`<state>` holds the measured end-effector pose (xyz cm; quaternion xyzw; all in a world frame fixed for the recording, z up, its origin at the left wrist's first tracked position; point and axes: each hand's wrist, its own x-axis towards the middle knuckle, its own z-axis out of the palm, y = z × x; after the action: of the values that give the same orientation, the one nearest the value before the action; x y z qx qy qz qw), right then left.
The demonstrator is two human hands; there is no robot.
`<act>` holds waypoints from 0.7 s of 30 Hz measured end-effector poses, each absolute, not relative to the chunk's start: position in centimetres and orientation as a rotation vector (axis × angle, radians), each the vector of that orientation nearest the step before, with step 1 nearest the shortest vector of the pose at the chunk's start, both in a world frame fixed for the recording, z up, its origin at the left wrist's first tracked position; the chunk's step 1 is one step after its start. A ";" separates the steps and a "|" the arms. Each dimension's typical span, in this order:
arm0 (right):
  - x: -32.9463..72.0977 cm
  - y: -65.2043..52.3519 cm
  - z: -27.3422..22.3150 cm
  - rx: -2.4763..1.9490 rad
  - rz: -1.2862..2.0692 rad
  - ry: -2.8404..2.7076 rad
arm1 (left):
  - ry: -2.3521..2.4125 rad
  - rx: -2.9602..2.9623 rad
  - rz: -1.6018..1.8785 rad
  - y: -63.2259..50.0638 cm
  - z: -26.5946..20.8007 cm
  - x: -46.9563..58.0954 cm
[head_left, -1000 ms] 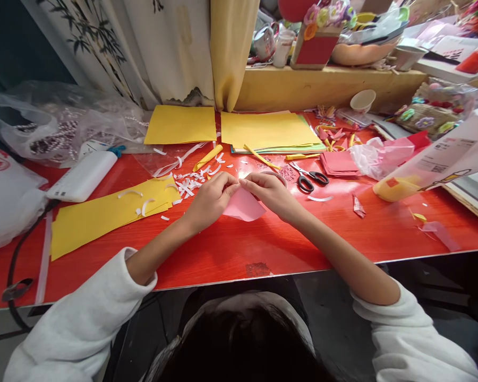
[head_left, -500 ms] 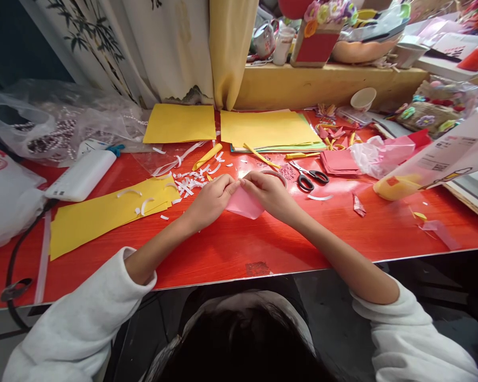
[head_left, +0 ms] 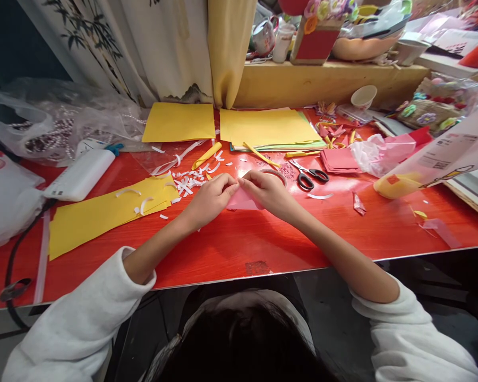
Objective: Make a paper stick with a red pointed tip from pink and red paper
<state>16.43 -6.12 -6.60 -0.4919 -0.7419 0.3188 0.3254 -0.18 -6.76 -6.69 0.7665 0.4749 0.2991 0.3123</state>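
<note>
Both my hands meet over the middle of the red table (head_left: 223,246), pinching a small sheet of pink paper (head_left: 245,200). My left hand (head_left: 211,198) grips it at its upper left, thumb and fingers pressed together. From the other side my right hand (head_left: 267,192) pinches it close to the left fingertips. The lower part of the paper shows beneath the hands; its top edge is mostly covered by the fingers. Just behind my right hand lies a roll of tape (head_left: 278,174), partly hidden. Black-handled scissors (head_left: 308,175) rest to its right.
White paper scraps (head_left: 188,183) and yellow strips (head_left: 111,212) lie to the left. Yellow sheets (head_left: 179,122) and a stack of coloured paper (head_left: 269,127) are at the back. Red paper squares (head_left: 340,161) sit right of the scissors. A white power strip (head_left: 82,174) stands at left.
The pink paper's lower part has lifted and tilted, so less of it shows below my hands. My hands keep their pinch in nearly the same place.
</note>
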 end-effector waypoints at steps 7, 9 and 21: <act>16.6 -6.0 -6.5 -1.278 0.804 -1.968 | 1.261 1.983 0.794 -6.8 -6.5 -0.2; 16.7 -5.9 -6.5 -1.269 0.767 -1.979 | 1.261 1.971 0.795 -6.9 -6.5 -0.1; 16.7 -5.9 -6.4 -1.259 0.804 -1.955 | 1.242 1.962 0.844 -6.6 -6.8 -0.4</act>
<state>16.72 -5.88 -6.43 -0.4824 -0.7490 0.3080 0.3338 -0.37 -6.60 -6.80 0.7499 0.4747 0.3227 0.3289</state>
